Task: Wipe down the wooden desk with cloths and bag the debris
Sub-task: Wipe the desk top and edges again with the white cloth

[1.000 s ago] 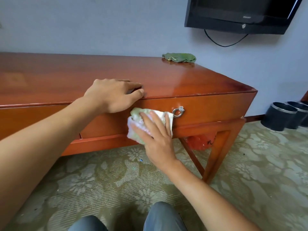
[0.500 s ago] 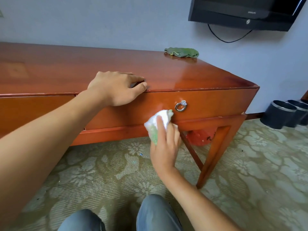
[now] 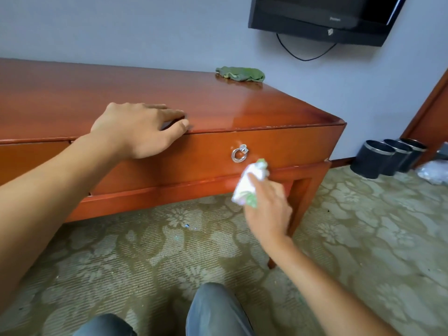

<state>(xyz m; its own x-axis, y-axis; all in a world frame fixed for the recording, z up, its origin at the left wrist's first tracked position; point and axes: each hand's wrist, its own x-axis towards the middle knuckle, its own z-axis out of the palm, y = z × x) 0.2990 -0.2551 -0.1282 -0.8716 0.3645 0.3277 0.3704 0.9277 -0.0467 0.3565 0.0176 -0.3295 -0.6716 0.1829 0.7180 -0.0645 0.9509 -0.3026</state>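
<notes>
A wall-mounted television (image 3: 322, 18) hangs above three black bins (image 3: 385, 157) on patterned carpet (image 3: 145, 251).

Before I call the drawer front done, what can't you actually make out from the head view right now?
- White and green cloth in the right hand: motion-blurred, so contact with the red-brown wooden desk is unclear.
- Left hand covers the desk's front edge beneath it.
- Desk's left end: cut off by the frame.
- Specks on the patterned carpet: too small to identify.
- Pale clutter at right edge: cropped, blurred.
</notes>
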